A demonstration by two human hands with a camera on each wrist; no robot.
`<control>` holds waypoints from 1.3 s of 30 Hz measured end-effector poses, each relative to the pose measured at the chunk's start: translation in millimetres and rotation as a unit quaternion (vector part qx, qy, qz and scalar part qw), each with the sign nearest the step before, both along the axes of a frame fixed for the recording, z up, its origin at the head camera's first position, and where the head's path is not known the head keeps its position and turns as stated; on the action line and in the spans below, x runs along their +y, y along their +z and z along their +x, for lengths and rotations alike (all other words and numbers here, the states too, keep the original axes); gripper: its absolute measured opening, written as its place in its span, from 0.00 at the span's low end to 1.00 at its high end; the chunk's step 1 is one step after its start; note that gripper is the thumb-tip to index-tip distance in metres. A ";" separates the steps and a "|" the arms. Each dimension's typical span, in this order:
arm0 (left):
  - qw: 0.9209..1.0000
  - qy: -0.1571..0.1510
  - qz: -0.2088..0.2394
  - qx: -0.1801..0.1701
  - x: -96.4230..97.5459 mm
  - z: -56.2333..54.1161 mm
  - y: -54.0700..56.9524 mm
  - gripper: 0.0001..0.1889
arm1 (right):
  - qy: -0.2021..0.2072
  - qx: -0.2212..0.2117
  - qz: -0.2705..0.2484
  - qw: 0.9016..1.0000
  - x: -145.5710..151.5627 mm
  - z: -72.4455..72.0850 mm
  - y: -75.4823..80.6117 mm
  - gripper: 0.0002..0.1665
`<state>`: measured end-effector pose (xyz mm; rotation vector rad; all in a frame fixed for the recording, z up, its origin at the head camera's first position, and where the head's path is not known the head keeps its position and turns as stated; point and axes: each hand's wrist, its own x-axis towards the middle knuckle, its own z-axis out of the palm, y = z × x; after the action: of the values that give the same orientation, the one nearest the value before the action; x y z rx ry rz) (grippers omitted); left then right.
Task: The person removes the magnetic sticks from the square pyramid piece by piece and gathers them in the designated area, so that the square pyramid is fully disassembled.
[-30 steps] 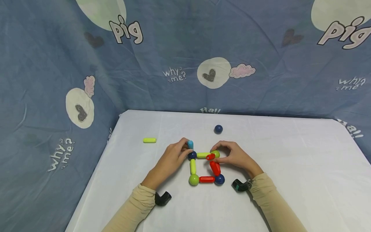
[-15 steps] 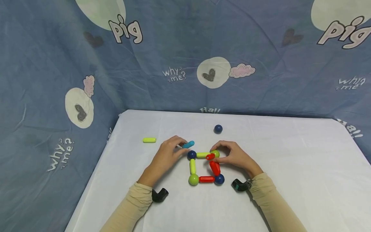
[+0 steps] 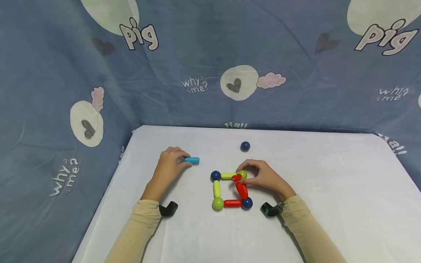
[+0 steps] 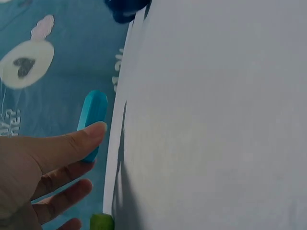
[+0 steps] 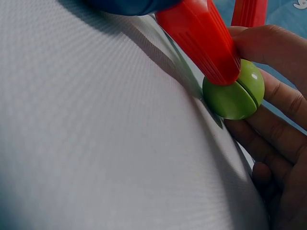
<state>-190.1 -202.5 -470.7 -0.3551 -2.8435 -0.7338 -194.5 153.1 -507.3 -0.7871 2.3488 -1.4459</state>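
Observation:
My left hand point(image 3: 167, 166) pinches a light-blue rod point(image 3: 192, 160) between thumb and fingertips, left of a square of rods and balls; the left wrist view shows this blue rod point(image 4: 94, 110) too. At the square's far right corner, my right hand point(image 3: 264, 176) holds the green ball point(image 3: 243, 174), where a red rod point(image 3: 236, 177) rises toward the camera. Another red rod point(image 3: 241, 190) runs to a dark-blue ball point(image 3: 246, 203). A red rod point(image 3: 232, 203), a green ball point(image 3: 217, 204), yellow-green rods point(image 3: 216, 189) and a dark-blue ball point(image 3: 215, 175) form the other sides.
A loose dark-blue ball point(image 3: 245, 146) lies on the white table point(image 3: 312, 171) behind the square. In the left wrist view a green piece point(image 4: 101, 222) shows below the fingers. A patterned blue cloth point(image 3: 197, 106) hangs behind the table.
My left hand has carried the blue rod leftward, away from the square's far left ball, turning it from upright to lying level. It now covers the loose yellow-green rod. My right hand has stayed put.

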 end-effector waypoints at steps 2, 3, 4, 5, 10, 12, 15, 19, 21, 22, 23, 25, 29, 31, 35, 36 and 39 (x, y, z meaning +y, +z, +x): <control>1.000 0.003 -0.002 -0.003 -6.0 -2.6 -1.8 0.15 | 0.002 -0.001 -0.001 1.000 -0.6 -0.3 -0.2 0.19; 1.000 0.004 -0.003 -0.007 -8.2 -3.7 -2.4 0.15 | 0.003 -0.002 -0.003 1.000 -0.9 -0.6 -0.7 0.19; 1.000 0.005 -0.003 -0.012 -10.0 -4.6 -2.9 0.15 | 0.004 -0.002 -0.004 1.000 -1.1 -0.7 -1.1 0.18; 1.000 0.005 -0.003 -0.018 -11.5 -5.4 -3.3 0.15 | 0.004 0.000 -0.004 1.000 -1.2 -0.8 -1.3 0.18; 0.999 0.004 -0.006 -0.048 -15.2 -7.7 -4.7 0.14 | 0.003 -0.003 0.001 1.000 -0.6 -0.6 -0.4 0.19; 0.999 0.002 -0.007 -0.054 -15.7 -7.9 -4.9 0.14 | 0.001 -0.007 0.003 1.000 -0.3 -0.7 0.5 0.19; 0.998 0.000 -0.006 -0.056 -15.5 -8.2 -5.1 0.14 | 0.001 -0.006 0.004 1.000 0.0 -0.8 0.6 0.19; 0.998 0.000 -0.005 -0.057 -15.1 -8.7 -5.7 0.15 | 0.001 -0.005 0.001 1.000 -0.1 -0.5 1.1 0.19; 0.998 0.003 -0.005 -0.059 -15.2 -8.6 -5.7 0.15 | 0.002 -0.007 0.000 1.000 -0.2 -0.5 1.4 0.19; 0.998 0.004 -0.006 -0.061 -15.2 -8.4 -5.5 0.15 | 0.002 -0.009 0.000 1.000 -0.3 -0.4 1.6 0.19; 0.998 0.004 -0.006 -0.062 -15.1 -8.4 -5.2 0.15 | 0.002 -0.009 0.001 1.000 -0.2 -0.5 1.7 0.19; 0.998 0.004 -0.007 -0.065 -15.1 -8.4 -4.3 0.15 | 0.001 -0.009 0.002 1.000 0.0 -0.5 2.0 0.19; 0.997 0.000 -0.009 -0.071 -15.6 -8.7 -2.0 0.15 | 0.000 -0.002 0.003 1.000 0.4 -0.7 1.8 0.19; 0.997 -0.002 -0.010 -0.073 -16.3 -9.0 -1.3 0.15 | 0.000 0.000 0.002 1.000 0.5 -0.6 1.5 0.19; 0.997 -0.004 -0.011 -0.079 -18.8 -8.4 -0.6 0.14 | 0.003 0.003 -0.001 1.000 0.3 -0.5 1.6 0.19; 0.997 -0.004 -0.010 -0.080 -19.5 -8.1 -0.5 0.14 | 0.004 0.003 -0.001 1.000 0.0 -0.3 1.8 0.19; 0.996 -0.005 -0.008 -0.084 -21.2 -7.2 -0.2 0.14 | 0.005 0.005 0.001 1.000 -0.7 -0.8 1.7 0.18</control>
<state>-197.3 -223.7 -470.9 -0.3251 -3.0086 -0.7792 -195.3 152.4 -505.7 -0.8072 2.3494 -1.4380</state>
